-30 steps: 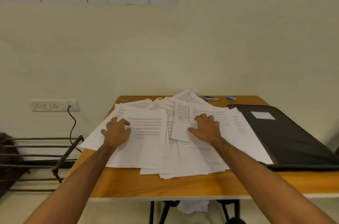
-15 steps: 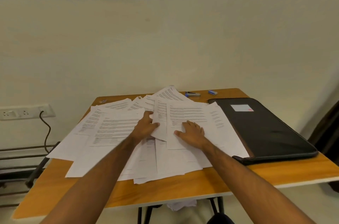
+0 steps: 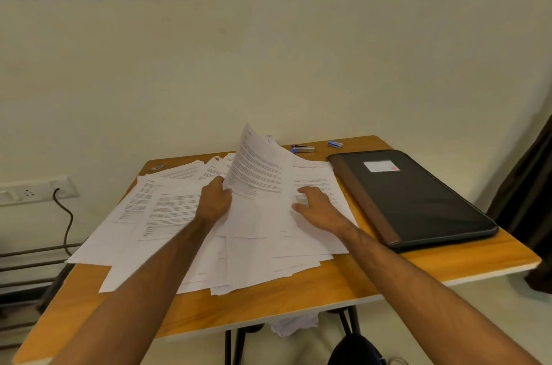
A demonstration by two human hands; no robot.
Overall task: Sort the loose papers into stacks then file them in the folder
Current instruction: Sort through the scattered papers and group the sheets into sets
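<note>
Wooden table [image 3: 298, 302] strewn with loose papers [image 3: 167, 215], left hand [image 3: 213, 203] pinching a raised sheet [image 3: 260, 170], right hand [image 3: 318, 209] fingers spread flat on the pile, black folder [image 3: 418, 197] closed at right.

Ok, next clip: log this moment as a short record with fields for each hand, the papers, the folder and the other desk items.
left hand: left hand pinches the lower left edge of a lifted sheet, raising it off the pile
right hand: right hand rests flat on the loose papers, fingers spread
papers: one unsorted overlapping spread, no separate stacks yet
folder: black folder closed, flat on the table, to the right of the papers
other items: stapler and small blue object at the far edge
</note>
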